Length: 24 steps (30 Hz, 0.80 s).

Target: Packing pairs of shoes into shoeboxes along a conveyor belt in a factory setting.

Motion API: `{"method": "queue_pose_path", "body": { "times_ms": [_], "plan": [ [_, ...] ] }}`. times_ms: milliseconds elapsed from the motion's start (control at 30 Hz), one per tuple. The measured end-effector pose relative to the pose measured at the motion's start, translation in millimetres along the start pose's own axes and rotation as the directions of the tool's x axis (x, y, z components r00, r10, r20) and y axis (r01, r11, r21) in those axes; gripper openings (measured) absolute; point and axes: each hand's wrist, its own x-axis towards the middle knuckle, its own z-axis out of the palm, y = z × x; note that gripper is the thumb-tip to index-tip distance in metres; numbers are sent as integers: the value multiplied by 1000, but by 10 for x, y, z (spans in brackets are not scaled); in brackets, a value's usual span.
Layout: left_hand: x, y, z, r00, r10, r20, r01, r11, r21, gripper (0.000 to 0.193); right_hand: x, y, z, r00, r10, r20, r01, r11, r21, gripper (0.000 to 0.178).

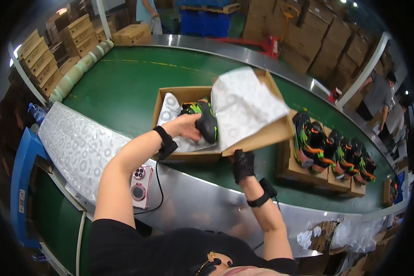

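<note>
An open brown shoe box stands on the green conveyor belt in front of me. Inside it lies a black sneaker with green and orange trim. My left hand reaches into the box with its fingers closed against the sneaker's side. White printed tissue paper rises from the box and spreads over the raised lid, its right edge blurred. More tissue lines the box's left side. My right hand, in a black glove, is closed at the lid's near corner; its fingertips are partly hidden there.
Several boxes with sneakers line the belt at right. A stack of printed tissue sheets under clear plastic lies at left, near a phone on the metal ledge. Stacked shoe boxes stand far left. People work at far right.
</note>
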Motion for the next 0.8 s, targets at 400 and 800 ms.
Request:
{"method": "queue_pose_path", "body": {
  "times_ms": [400,800],
  "plan": [
    [-628,-576,531,809,479,-341,-374,867,330,68,40,32,-695,713,-400,576,487,-310,-817,49],
    [-221,-800,348,870,489,-58,-492,867,-77,54,-154,-342,-535,728,-362,582,576,-137,-806,39]
  ]
}}
